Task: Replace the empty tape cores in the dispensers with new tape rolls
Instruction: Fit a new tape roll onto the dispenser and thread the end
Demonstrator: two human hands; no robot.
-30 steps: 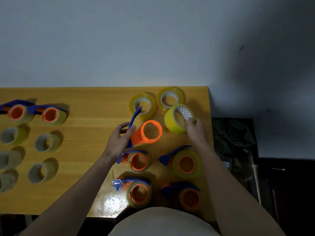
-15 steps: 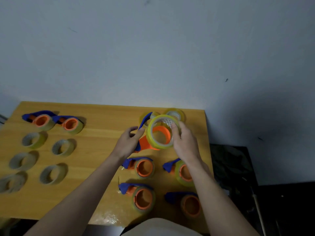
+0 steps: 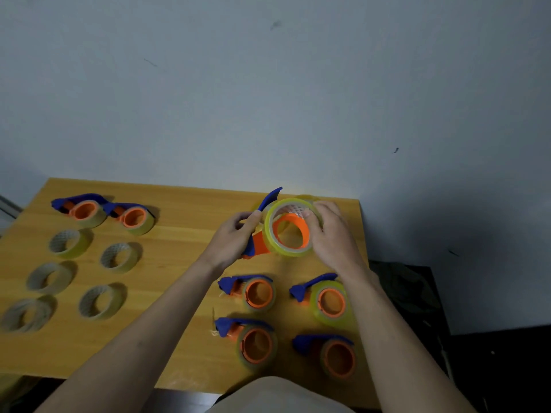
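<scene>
The left hand (image 3: 231,240) closes its grip on the blue-and-orange tape dispenser (image 3: 258,245), raised above the tabletop (image 3: 167,263). The right hand (image 3: 332,234) pinches the yellow tape roll (image 3: 269,234), which rings the dispenser's orange hub just right of the left grip.

Both bare forearms reach toward 12 o'clock; left hand (image 3: 231,238) clenched, right hand (image 3: 332,234) curled, fingers gripping.

A single head-worn view is given, aimed forward and down from above the near edge of the wooden table (image 3: 179,201); the wall (image 3: 268,84) behind fills the upper half.
</scene>
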